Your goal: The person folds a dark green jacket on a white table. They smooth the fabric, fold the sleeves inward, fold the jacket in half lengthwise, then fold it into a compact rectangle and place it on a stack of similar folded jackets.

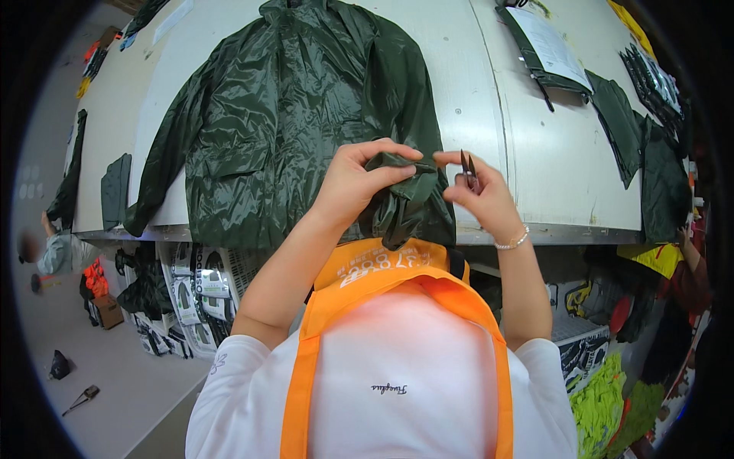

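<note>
A shiny dark green rain jacket (pixel 267 107) lies spread on the white table, its collar at the far side and its hem at the near edge. My left hand (pixel 359 177) is closed on a bunched cuff of the jacket, thumb and fingers pinching the fabric. Just right of it, my right hand (pixel 488 195) holds small thread snips (pixel 469 174) in the palm, their blades pointing away from me. The right index fingertip is close to the bunched cloth; whether it touches a thread there I cannot tell.
Folded dark green garments (pixel 612 126) and a sheet of paper (pixel 543 38) lie on the table (pixel 474 99) at right. Below the edge are a white crate of packaged goods (pixel 202 291) and lime-green cloth (pixel 600 402). Other people (pixel 57 252) stand at far left and right.
</note>
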The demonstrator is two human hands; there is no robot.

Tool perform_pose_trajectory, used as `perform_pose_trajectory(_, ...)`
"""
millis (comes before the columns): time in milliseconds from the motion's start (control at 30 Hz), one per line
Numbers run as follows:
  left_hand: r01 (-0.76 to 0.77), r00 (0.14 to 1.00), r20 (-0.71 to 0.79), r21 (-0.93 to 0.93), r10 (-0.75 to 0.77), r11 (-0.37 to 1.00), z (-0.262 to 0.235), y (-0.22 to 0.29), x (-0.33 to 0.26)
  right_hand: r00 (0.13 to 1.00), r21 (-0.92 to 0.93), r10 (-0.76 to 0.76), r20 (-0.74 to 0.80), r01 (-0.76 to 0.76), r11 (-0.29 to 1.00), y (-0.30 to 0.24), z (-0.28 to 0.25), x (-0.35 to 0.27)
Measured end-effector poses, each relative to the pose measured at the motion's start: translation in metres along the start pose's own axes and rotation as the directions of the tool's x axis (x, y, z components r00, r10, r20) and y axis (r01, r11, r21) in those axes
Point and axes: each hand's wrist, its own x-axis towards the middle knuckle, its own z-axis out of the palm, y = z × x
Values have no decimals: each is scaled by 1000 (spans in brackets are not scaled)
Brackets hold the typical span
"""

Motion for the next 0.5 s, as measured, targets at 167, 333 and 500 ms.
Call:
perform_pose_trajectory(167,-163,985,77,114,155,980,17,7,4,983,22,-164,-84,167,986,12,18,9)
perform_pose_trajectory(333,-298,920,-40,576,390,761,23,13,-4,773,-638,-568,-281,292,713,-14,9,4)
perform_pose_trajectory(500,-602,583,230,766,780,224,21,12,4,642,-731,-748,-172,426,533,-14,12,-6)
